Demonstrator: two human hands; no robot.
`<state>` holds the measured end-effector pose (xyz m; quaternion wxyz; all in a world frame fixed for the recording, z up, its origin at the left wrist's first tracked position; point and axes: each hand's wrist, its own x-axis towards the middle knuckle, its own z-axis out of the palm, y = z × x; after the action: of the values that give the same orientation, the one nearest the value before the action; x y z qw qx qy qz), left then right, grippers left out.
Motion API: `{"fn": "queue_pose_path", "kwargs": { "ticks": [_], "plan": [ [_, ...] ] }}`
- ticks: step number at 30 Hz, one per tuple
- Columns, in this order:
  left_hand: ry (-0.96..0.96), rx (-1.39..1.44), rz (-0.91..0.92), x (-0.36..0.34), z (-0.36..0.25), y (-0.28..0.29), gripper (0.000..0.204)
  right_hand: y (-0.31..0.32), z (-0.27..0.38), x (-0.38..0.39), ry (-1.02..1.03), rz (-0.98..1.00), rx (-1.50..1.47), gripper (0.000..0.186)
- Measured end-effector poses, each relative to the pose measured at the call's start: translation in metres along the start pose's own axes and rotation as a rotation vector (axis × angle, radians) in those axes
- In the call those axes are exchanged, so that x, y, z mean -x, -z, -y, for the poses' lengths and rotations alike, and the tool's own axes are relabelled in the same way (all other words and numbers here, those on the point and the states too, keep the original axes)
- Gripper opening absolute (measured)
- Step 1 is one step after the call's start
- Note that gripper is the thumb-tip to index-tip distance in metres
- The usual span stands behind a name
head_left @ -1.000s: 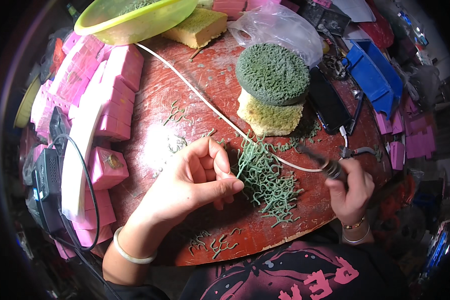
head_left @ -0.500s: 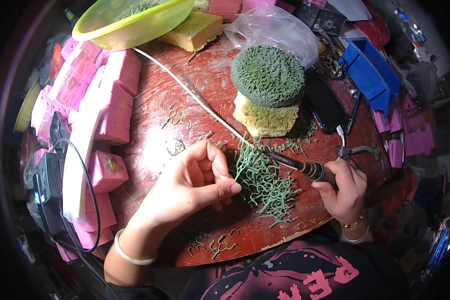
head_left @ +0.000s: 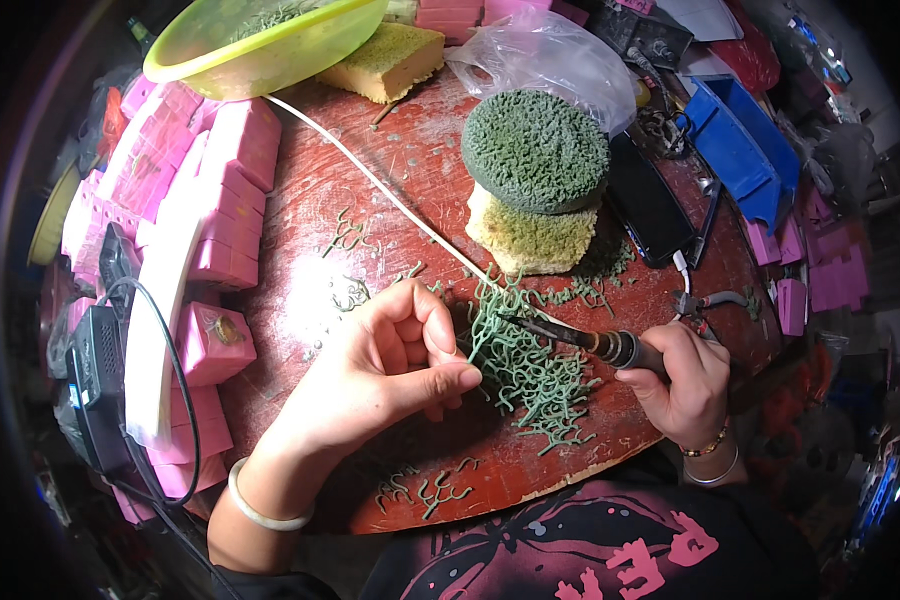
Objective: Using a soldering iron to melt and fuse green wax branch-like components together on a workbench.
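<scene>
My left hand (head_left: 390,360) is closed in a pinch at the left side of a heap of green squiggly strands (head_left: 540,385). Between thumb and forefinger is the end of one thin green strand (head_left: 478,343), which reaches up toward the heap. My right hand (head_left: 682,385) grips a soldering iron (head_left: 615,346) by its dark handle. The iron points left over the heap, and its dark tip is close to the strands above the left thumb. Whether the tip touches any strand I cannot tell.
Behind the heap, a round green textured block (head_left: 536,150) rests on a yellowish sponge (head_left: 533,232). A white cord (head_left: 365,180) crosses the red table (head_left: 310,210). Pink blocks (head_left: 225,235) line the left, below a yellow-green basin (head_left: 270,55). A phone (head_left: 650,200) and blue bin (head_left: 735,150) are right.
The soldering iron has shifted left and slightly down with my right hand, bringing its tip nearer my left fingers. My left hand has stayed in place.
</scene>
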<state>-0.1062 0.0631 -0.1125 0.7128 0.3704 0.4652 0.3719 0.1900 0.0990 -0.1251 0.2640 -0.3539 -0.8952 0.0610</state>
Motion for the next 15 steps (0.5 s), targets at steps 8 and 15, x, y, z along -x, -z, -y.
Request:
{"fn": "queue_pose_path", "kwargs": {
  "ticks": [8, 15],
  "plan": [
    [0.003, 0.004, 0.010, 0.0001, -0.0011, 0.0004, 0.022, -0.0008, 0.0008, -0.0012, -0.004, 0.010, -0.008, 0.035],
    [-0.015, 0.045, -0.066, -0.0016, -0.0004, -0.0044, 0.029, -0.0003, 0.0004, -0.0015, 0.016, -0.005, -0.005, 0.035]
  ]
}}
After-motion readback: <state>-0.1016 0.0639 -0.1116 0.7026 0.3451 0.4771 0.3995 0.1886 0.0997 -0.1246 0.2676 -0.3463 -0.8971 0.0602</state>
